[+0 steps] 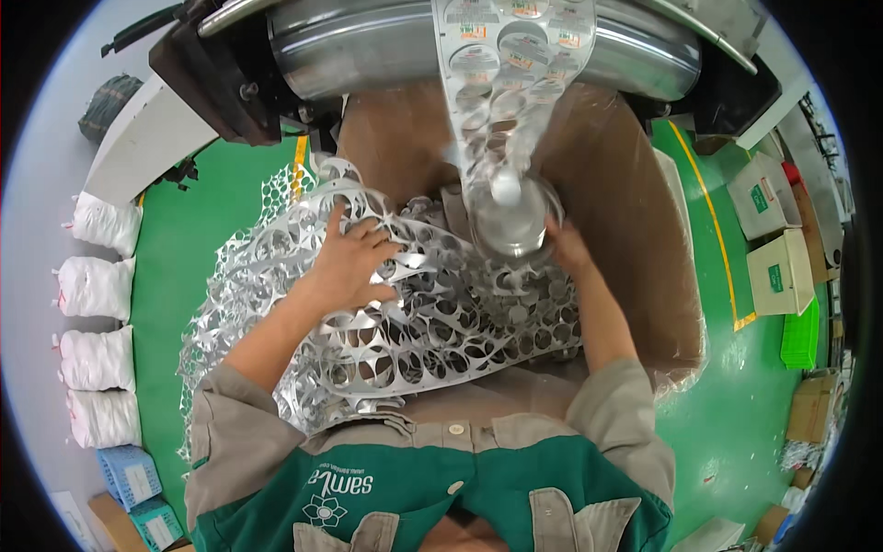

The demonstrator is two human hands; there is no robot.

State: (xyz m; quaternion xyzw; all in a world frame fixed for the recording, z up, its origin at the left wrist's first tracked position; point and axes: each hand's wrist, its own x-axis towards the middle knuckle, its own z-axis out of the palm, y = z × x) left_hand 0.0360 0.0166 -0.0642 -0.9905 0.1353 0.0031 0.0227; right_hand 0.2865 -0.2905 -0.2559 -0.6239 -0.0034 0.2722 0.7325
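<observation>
My left hand (354,262) lies on a heap of silvery foil scrap web (276,276) punched with round holes, its fingers spread. At the right, my right hand (568,247) grips the rim of a clear round bowl-like container (511,225), partly blurred by motion; the far fingers are hidden. Above that container hangs a printed foil strip (520,55) with round lid shapes, running down from a steel roller (359,55). Blurred round pieces at the strip's lower end seem to be at the container's mouth.
A large brown carton (625,212) lined with clear plastic surrounds the heap. Black machine brackets (221,83) hold the roller's ends. White sacks (97,285) line the left wall. On the right stand pale bins (777,271) and a green crate (798,333).
</observation>
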